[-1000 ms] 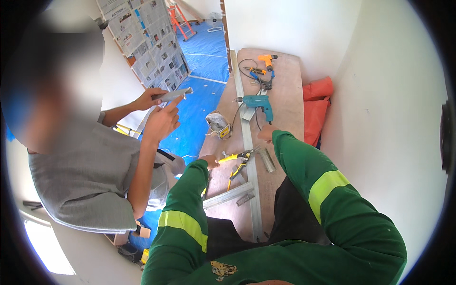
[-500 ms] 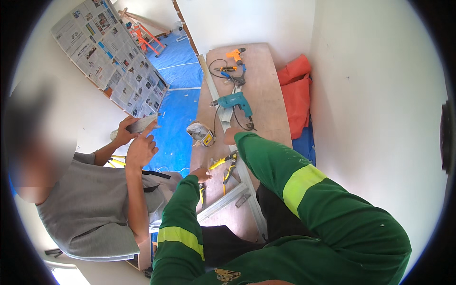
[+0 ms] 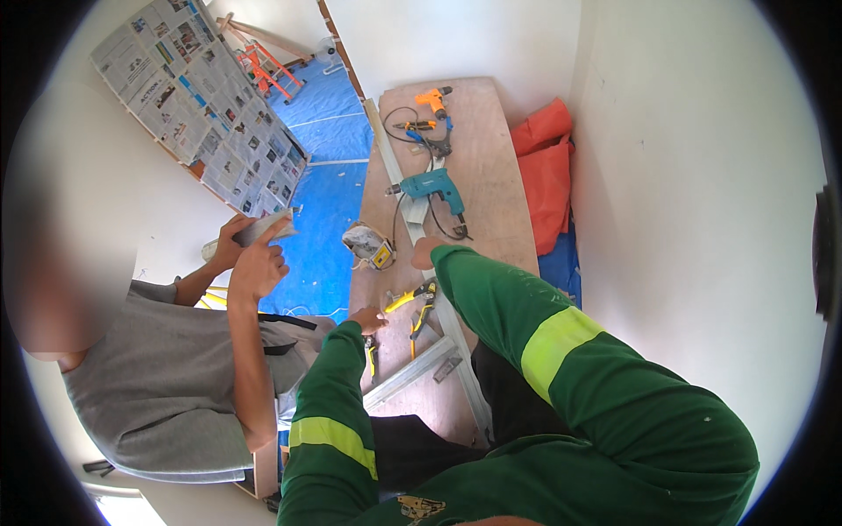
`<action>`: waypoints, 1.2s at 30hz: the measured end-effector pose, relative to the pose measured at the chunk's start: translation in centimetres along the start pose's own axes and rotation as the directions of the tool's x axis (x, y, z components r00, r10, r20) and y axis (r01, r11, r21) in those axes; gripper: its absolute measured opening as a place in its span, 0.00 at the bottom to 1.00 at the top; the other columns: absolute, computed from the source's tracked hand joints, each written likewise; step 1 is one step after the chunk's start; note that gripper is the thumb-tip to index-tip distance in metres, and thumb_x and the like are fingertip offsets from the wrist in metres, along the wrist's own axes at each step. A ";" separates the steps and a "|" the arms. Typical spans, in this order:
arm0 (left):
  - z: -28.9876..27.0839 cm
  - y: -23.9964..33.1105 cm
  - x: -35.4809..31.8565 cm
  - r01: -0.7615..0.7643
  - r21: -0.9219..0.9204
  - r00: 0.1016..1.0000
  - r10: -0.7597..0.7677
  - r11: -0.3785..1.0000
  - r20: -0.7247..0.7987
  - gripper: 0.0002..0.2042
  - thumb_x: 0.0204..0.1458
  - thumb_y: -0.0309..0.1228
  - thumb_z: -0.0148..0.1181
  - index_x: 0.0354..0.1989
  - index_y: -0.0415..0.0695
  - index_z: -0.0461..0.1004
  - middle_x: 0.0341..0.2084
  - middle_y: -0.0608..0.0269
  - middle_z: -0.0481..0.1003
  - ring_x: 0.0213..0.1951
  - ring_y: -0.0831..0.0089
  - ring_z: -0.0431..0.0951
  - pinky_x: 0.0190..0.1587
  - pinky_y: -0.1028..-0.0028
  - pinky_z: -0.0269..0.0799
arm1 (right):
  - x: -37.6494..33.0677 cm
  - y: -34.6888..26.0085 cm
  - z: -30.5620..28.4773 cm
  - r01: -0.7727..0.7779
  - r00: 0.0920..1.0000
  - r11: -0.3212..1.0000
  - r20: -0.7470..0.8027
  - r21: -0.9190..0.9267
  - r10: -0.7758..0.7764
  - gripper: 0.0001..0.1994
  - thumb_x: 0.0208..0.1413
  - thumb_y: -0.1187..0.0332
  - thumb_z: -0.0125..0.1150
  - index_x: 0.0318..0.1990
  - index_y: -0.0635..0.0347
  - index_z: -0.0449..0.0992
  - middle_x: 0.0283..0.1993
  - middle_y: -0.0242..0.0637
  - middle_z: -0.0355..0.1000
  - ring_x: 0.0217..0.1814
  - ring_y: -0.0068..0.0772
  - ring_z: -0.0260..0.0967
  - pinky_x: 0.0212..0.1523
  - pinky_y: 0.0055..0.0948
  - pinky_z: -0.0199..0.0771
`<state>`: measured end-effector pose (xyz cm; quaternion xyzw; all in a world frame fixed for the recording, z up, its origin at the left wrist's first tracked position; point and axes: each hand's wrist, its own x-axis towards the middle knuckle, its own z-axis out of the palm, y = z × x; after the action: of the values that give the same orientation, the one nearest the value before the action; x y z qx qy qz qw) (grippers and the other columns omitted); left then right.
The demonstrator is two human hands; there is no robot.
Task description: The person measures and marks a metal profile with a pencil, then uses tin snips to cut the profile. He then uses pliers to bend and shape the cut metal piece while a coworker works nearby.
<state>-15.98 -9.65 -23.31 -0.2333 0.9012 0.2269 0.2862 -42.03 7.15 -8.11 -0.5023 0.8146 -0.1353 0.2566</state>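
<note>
Plywood bench (image 3: 500, 188): drills (image 3: 431, 188), snips (image 3: 419, 302), metal channels (image 3: 408, 373).

I see white walls (image 3: 702, 175) closing in a narrow room under bright, even light. Blue sheeting (image 3: 329, 202) covers the floor. A long wooden worktable (image 3: 495, 188) runs beside the right wall, with orange cloth (image 3: 545, 171) bunched along its far right edge. A newspaper-covered board (image 3: 197, 105) leans against the left wall.

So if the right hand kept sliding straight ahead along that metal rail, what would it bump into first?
Probably the teal power drill, which lies across the metal rail just beyond the right hand; depth is hard to judge.
</note>
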 end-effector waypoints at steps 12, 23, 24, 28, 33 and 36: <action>-1.0 0.8 -1.1 0.033 -0.048 0.999 -0.033 0.998 -0.007 0.25 0.63 0.50 0.65 0.59 0.45 0.81 0.57 0.45 0.81 0.61 0.47 0.80 0.63 0.53 0.75 | 0.4 0.3 -0.6 -0.114 0.977 0.993 0.177 -0.034 0.118 0.24 0.57 0.61 0.56 0.56 0.68 0.83 0.64 0.62 0.75 0.67 0.61 0.75 0.67 0.50 0.75; -1.0 0.5 -2.2 -0.039 -0.170 0.991 0.016 0.985 -0.132 0.19 0.62 0.44 0.65 0.55 0.46 0.84 0.52 0.49 0.83 0.58 0.50 0.81 0.61 0.55 0.75 | -0.2 -0.1 -0.9 -0.041 0.998 0.996 0.051 0.083 0.036 0.20 0.52 0.64 0.58 0.41 0.76 0.83 0.41 0.60 0.83 0.37 0.51 0.85 0.41 0.48 0.84; -0.9 0.3 -2.3 -0.062 -0.162 0.987 0.037 0.985 -0.155 0.19 0.61 0.44 0.65 0.55 0.45 0.83 0.53 0.48 0.83 0.58 0.50 0.81 0.61 0.55 0.75 | -0.3 -0.4 -0.9 -0.033 0.998 0.996 0.056 0.080 0.029 0.20 0.52 0.65 0.58 0.42 0.76 0.83 0.41 0.60 0.83 0.38 0.52 0.85 0.42 0.48 0.84; -0.3 -0.5 -2.4 -0.082 -0.106 0.974 0.057 0.991 -0.221 0.21 0.60 0.45 0.67 0.55 0.42 0.82 0.55 0.40 0.78 0.59 0.42 0.78 0.63 0.54 0.73 | -0.2 -1.0 -0.4 0.003 1.000 1.000 0.016 0.008 -0.003 0.20 0.52 0.65 0.57 0.44 0.75 0.84 0.47 0.60 0.83 0.48 0.55 0.85 0.50 0.49 0.83; 0.1 -1.4 -2.3 0.039 -0.055 0.973 -0.051 0.998 -0.226 0.31 0.59 0.48 0.69 0.64 0.39 0.75 0.64 0.37 0.68 0.66 0.41 0.70 0.69 0.53 0.68 | 0.3 -0.8 -0.1 -0.060 0.997 0.998 0.051 0.022 0.059 0.20 0.57 0.64 0.55 0.51 0.61 0.87 0.58 0.55 0.81 0.62 0.57 0.79 0.63 0.50 0.78; 0.2 -2.1 -2.5 0.091 -0.129 0.971 -0.116 0.988 -0.207 0.33 0.60 0.49 0.68 0.67 0.39 0.72 0.66 0.35 0.65 0.67 0.40 0.69 0.70 0.53 0.67 | 0.3 -0.5 -0.1 -0.026 0.999 1.000 0.041 -0.007 0.026 0.19 0.57 0.65 0.56 0.51 0.61 0.87 0.58 0.55 0.81 0.62 0.57 0.79 0.63 0.50 0.78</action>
<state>-12.97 -10.46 -22.47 -0.3197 0.8983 0.2382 0.1847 -41.84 6.69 -7.87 -0.4953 0.8160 -0.1188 0.2734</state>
